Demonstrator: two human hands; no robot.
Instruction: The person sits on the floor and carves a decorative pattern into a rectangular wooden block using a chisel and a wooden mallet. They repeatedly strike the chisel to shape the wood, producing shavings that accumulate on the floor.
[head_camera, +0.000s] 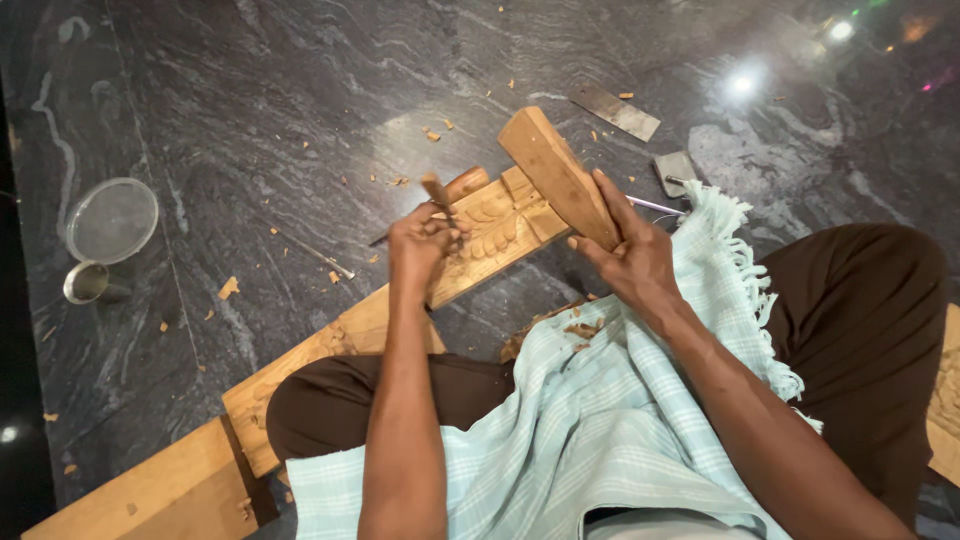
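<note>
Left hand (422, 240) gripping chisel (437, 190) on carved plank (480, 245) end, right hand (630, 255) clasping wooden mallet (558, 175), open floor (300, 100) beyond

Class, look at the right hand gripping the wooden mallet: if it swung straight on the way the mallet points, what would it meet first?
Probably the chisel handle held by the left hand over the carved plank; depth is unclear. The right hand holds the wooden mallet.

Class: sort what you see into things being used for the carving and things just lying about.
In use: left hand gripping chisel; right hand holding mallet; carved plank.

Lying about: sieve, metal cup, flat blade, wood chips.
</note>
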